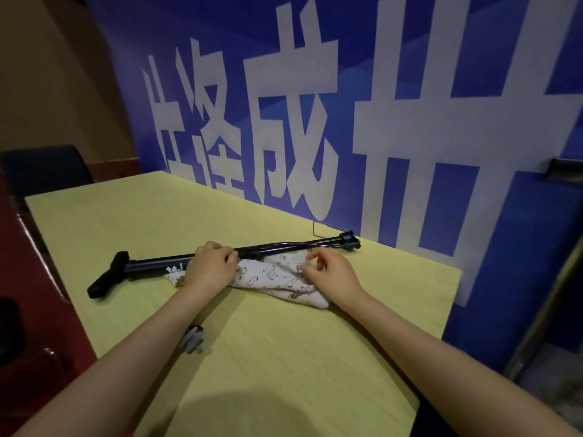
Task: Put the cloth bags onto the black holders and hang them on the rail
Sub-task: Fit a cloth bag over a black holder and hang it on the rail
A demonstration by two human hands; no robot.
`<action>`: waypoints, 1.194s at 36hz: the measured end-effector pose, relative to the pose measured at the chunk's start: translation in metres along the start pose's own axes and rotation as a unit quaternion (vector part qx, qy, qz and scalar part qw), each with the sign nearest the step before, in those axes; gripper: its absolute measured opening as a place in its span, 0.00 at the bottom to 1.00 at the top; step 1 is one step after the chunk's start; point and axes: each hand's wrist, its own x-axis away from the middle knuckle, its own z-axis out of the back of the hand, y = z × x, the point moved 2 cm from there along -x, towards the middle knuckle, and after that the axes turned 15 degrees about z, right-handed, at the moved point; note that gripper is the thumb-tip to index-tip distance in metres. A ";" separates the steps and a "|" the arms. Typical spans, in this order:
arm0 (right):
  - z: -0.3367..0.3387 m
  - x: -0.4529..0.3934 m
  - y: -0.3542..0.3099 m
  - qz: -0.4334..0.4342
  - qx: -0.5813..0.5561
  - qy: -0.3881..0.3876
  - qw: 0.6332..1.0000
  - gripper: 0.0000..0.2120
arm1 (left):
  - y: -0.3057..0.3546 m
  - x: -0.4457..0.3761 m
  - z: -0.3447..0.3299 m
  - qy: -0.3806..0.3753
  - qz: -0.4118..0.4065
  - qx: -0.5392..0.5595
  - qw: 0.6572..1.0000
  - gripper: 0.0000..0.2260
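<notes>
A white cloth bag (pixel 268 277) with small printed figures lies crumpled on the yellow table (pixel 284 357). Just behind it lies a long black holder (pixel 151 263), a tube with a T-shaped grip at its left end and a clamp at its right end. My left hand (pixel 209 266) rests on the bag's left part, with fingers curled over the cloth where it meets the tube. My right hand (pixel 328 269) pinches the bag's right part between thumb and fingers. No rail is in view.
A small grey and black clip (pixel 192 339) lies on the table beside my left forearm. A blue banner with large white characters (pixel 315 121) stands along the table's far edge. A dark chair (pixel 47 168) is at far left, and a thin wire hook (pixel 315 228) sits by the banner.
</notes>
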 end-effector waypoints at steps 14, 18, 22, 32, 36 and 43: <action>-0.018 -0.018 0.000 -0.027 0.119 -0.114 0.986 0.08 | -0.010 0.014 -0.006 -0.006 -0.045 -0.072 0.996 0.13; -0.014 -0.009 0.004 -0.027 0.063 -0.050 0.996 0.05 | -0.002 0.005 0.004 0.007 -0.035 -0.078 0.996 0.13; 0.002 0.001 0.007 -0.099 -0.162 0.085 0.978 0.08 | 0.006 -0.006 0.012 0.007 -0.025 -0.092 0.995 0.16; 0.000 0.004 0.002 -0.013 0.046 -0.073 0.996 0.10 | -0.002 -0.002 -0.022 0.084 -0.053 -0.134 0.986 0.20; -0.001 0.002 0.002 -0.017 0.067 -0.061 0.996 0.07 | -0.003 -0.004 -0.025 0.094 -0.056 -0.134 0.985 0.23; -0.003 0.002 0.000 -0.015 0.107 -0.057 0.993 0.09 | -0.005 -0.009 -0.029 0.092 -0.050 -0.147 0.984 0.20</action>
